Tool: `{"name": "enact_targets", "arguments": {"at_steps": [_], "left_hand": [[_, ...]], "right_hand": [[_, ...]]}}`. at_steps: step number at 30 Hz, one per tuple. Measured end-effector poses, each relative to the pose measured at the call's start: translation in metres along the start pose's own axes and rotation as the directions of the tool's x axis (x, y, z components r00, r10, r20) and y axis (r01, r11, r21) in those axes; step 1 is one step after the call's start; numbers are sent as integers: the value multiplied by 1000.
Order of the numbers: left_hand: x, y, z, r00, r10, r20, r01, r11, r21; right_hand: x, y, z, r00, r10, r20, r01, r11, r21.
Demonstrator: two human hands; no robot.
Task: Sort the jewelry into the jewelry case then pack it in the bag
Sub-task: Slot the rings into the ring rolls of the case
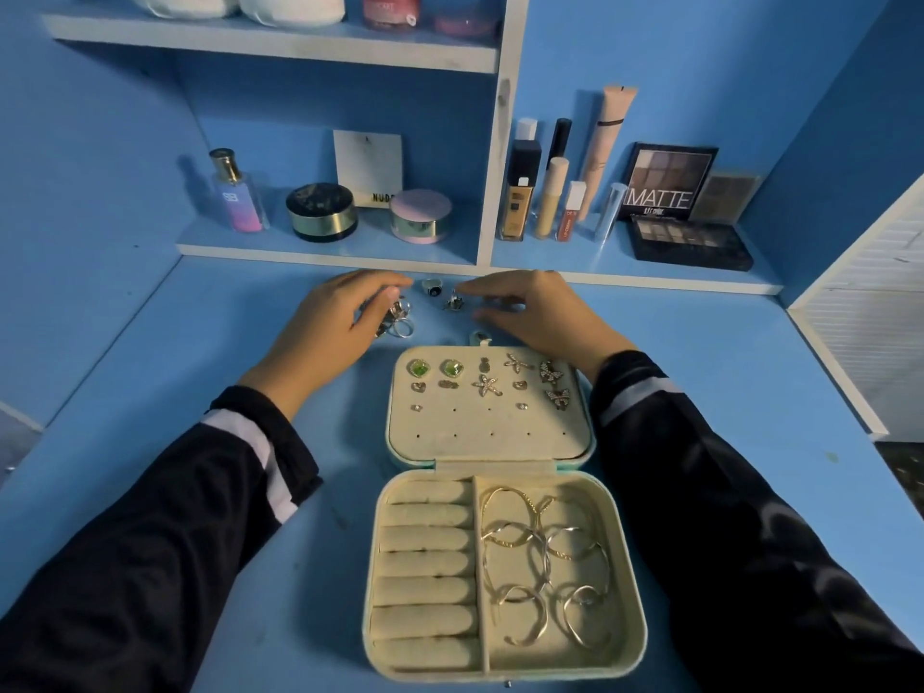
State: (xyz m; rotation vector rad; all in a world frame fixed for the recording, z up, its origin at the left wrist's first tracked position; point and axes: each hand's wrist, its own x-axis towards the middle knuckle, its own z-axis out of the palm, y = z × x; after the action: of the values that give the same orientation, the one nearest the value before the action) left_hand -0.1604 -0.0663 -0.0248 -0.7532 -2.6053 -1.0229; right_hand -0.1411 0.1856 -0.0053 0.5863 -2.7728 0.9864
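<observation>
Head: rings (397,317) nr shelf (300,256) edge

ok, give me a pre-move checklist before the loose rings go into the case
1. Cream jewelry case lies open flat: ok.
2. Padded ring rolls in its left compartment are free: ok.
3. Gold and silver hoops sit inside the right compartment: ok.
4. Loose silver rings sorted: not ok, they lie on the blue table beyond the case.
5. Left hand grips a ring: cannot tell, its fingers are over the cluster.
6. Right hand free, fingers relaxed: ok.
</observation>
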Motion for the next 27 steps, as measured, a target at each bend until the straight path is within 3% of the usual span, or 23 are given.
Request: {"name": "enact_targets", "arguments": {"at_steps": [6, 14, 27], "left_hand": [[5, -2, 0, 998, -59, 8, 59, 992, -108], [13, -5, 2, 996, -87, -8, 85, 985, -153], [17, -9, 4, 1000, 17, 9, -16, 999, -51]], "right_hand": [[11, 6, 5, 995, -104, 3, 104, 995, 8], [19, 10, 8, 995, -101, -11, 101, 993, 54], [28, 13, 14, 995, -96, 0, 96, 994, 52]]}}
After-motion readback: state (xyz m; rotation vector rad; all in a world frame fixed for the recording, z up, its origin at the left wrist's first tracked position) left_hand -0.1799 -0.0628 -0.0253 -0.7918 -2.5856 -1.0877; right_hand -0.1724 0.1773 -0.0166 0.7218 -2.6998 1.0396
